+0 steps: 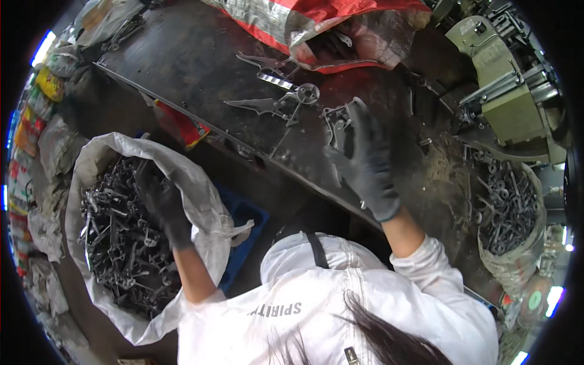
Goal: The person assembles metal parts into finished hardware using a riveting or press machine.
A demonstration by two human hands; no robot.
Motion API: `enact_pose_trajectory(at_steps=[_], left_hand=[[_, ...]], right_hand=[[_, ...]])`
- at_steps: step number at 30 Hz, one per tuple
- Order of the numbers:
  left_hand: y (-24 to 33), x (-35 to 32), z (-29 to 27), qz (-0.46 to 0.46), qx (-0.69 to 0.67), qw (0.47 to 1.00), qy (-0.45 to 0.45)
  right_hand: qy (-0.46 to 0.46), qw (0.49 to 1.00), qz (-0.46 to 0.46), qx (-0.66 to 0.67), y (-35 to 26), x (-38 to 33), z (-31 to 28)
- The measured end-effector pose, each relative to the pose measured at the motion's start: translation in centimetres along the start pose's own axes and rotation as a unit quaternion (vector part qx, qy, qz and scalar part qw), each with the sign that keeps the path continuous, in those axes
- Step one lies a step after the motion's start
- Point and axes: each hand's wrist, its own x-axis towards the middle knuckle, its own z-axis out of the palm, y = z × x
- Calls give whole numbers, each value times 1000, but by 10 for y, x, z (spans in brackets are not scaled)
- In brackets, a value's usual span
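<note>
Left hand, dark glove, sunk in white sack of dark metal parts; grip state cannot tell. Right hand over bench, fingers spread, released, beside flat plier blanks. Judgement: lift few parts at once to avoid tangling; lay them flat, apart.

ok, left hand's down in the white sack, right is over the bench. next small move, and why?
Probably close the left hand on a few of the dark metal parts and lift them out: it is already reaching into the white sack. The right hand hovers spread over the bench, seemingly empty.
</note>
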Motion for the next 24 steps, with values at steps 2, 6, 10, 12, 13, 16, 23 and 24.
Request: enact_pose_trajectory(at_steps=[2,6,10,12,13,16,23,24], left_hand=[[32,46,98,213,93,961,-151],[70,114,211,482,172,800,-312],[43,154,253,530,148,678,-486],[52,148,264,521,118,658,-531],[73,137,263,469,168,677,-542],[85,156,254,391,196,744,-504],[57,235,310,522,212,715,-415],[59,238,319,471,201,682,-522]], right_hand=[[-43,993,71,-82,34,-18,9],[-89,986,123,-70,71,-21,44],[-225,935,228,-150,63,9,38],[-261,912,292,-124,91,11,31],[-167,946,272,-61,127,-4,31],[-14,974,225,-32,171,-11,11],[46,950,264,-159,331,56,0],[53,954,145,-259,350,54,8]])
